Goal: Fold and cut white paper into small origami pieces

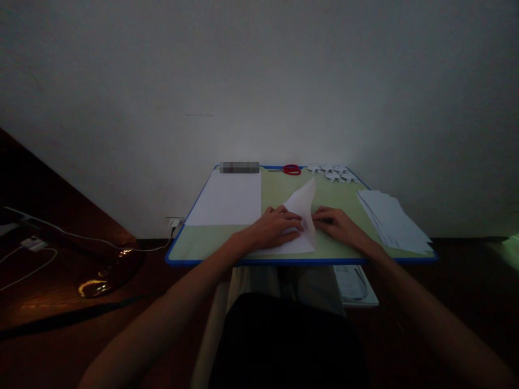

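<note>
At the back left of the green table [203, 243] in the head view, a pixelated strip [239, 167] is too blurred to read. The sheet being handled [304, 204] lies mid-table near the front blue rim [324, 261], its far corner raised. The left hand [279, 227] spreads flat over it; the right hand [333, 222] pinches its right edge. Green surface shows between right hand and fanned papers [395, 219], which reach the right rim. Counted: one pair of red-handled scissors [292, 169], one white stack [227, 200] at left, at least five folded pieces [333, 176]; sheets per pile cannot be told.
</note>
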Demonstrator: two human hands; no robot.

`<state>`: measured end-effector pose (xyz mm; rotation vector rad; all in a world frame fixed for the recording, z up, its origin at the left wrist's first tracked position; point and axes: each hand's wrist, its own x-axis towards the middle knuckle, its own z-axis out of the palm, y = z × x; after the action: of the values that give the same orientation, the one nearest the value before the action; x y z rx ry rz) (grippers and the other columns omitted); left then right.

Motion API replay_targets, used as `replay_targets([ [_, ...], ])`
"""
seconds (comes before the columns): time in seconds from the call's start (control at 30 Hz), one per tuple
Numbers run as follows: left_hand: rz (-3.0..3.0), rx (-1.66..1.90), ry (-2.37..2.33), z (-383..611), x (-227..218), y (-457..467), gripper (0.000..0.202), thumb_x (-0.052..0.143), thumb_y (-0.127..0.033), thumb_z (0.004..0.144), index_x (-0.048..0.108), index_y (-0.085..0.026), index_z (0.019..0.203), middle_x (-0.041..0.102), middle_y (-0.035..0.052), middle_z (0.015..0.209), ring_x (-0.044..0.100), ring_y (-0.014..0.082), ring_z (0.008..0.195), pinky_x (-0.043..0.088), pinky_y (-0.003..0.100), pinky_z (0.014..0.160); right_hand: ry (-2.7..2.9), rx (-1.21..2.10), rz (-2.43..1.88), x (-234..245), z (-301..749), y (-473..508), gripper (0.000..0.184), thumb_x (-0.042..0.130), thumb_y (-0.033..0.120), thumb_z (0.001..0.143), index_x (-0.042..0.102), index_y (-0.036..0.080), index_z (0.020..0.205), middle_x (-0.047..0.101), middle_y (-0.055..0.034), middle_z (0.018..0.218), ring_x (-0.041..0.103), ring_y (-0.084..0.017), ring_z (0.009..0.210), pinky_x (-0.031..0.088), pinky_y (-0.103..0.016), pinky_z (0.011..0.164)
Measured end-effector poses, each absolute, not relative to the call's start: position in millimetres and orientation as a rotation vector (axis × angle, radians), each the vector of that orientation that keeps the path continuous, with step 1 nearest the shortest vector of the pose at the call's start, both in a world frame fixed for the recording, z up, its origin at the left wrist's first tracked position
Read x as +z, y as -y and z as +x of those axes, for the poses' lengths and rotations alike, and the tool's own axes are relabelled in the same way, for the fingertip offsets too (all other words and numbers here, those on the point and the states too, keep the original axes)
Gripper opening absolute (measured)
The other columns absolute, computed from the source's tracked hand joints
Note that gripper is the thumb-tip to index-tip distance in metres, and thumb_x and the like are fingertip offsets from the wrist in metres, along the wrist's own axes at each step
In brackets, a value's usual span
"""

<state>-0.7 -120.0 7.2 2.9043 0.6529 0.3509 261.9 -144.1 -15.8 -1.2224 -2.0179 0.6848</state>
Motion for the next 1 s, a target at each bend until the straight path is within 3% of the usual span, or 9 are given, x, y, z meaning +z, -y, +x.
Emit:
replay_targets([
  [0.17, 2.931, 0.344, -0.617, -1.7, 8.7, 120.4, 0.029, 0.049, -0.034, 0.108, 0.071, -0.026, 0.125, 0.070, 0.0054, 0.142, 0.056, 0.0283, 0.123, 0.040, 0.043, 0.097, 1.967, 0.675, -1.278, -19.2, 257.6, 140.7, 0.026, 0.071, 0.044, 0.090, 0.086, 0.023, 0.094, 0.077, -0.0087, 0.094, 0.070, -0.024, 0.087, 0.057, -0.039, 0.082],
  [0.57, 2.973, 0.333, -0.592, -1.8, 8.2, 118.8, 0.031, 0.048, -0.035, 0.109, 0.072, -0.025, 0.126, 0.071, 0.0078, 0.138, 0.056, 0.0299, 0.124, 0.040, 0.044, 0.096, 1.965, 0.647, -1.301, -16.8, 254.3, 139.0, 0.024, 0.071, 0.040, 0.091, 0.086, 0.023, 0.095, 0.079, -0.0083, 0.095, 0.072, -0.024, 0.087, 0.055, -0.038, 0.084],
  [1.0, 2.920, 0.349, -0.624, -1.9, 7.0, 119.1, 0.033, 0.049, -0.036, 0.108, 0.071, -0.029, 0.131, 0.063, 0.0031, 0.152, 0.055, 0.0287, 0.127, 0.041, 0.047, 0.103, 1.988, 0.607, -1.279, -14.0, 257.2, 125.0, 0.022, 0.067, 0.032, 0.086, 0.086, 0.021, 0.087, 0.077, -0.0087, 0.089, 0.068, -0.023, 0.078, 0.054, -0.034, 0.074],
])
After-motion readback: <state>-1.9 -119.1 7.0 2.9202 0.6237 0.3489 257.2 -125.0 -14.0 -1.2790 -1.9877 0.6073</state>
